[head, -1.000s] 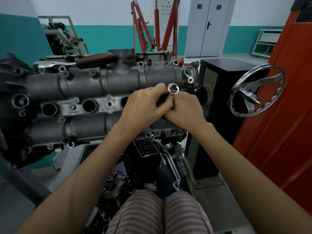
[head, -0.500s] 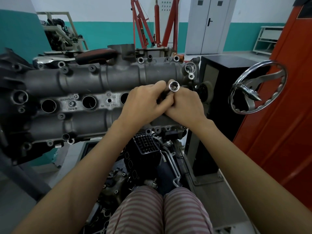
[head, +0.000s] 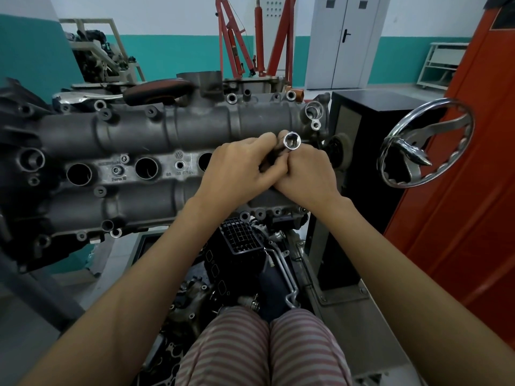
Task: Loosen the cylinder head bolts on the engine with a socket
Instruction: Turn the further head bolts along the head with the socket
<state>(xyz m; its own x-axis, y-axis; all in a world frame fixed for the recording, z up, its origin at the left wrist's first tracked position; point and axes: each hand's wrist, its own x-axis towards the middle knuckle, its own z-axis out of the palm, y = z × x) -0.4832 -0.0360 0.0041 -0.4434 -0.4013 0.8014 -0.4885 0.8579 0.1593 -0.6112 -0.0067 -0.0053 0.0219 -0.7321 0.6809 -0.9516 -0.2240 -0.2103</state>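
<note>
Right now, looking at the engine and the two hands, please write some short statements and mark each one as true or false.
1. Both hands, the left hand and the right hand, hold the socket together. True.
2. The socket's open end faces the camera. True.
3. The socket sits on a bolt of the engine. False: it is held up in front of the engine.
4. The chrome handwheel is left of the hands. False: it is to their right.
5. A red-handled tool lies on top of the engine. True.
</note>
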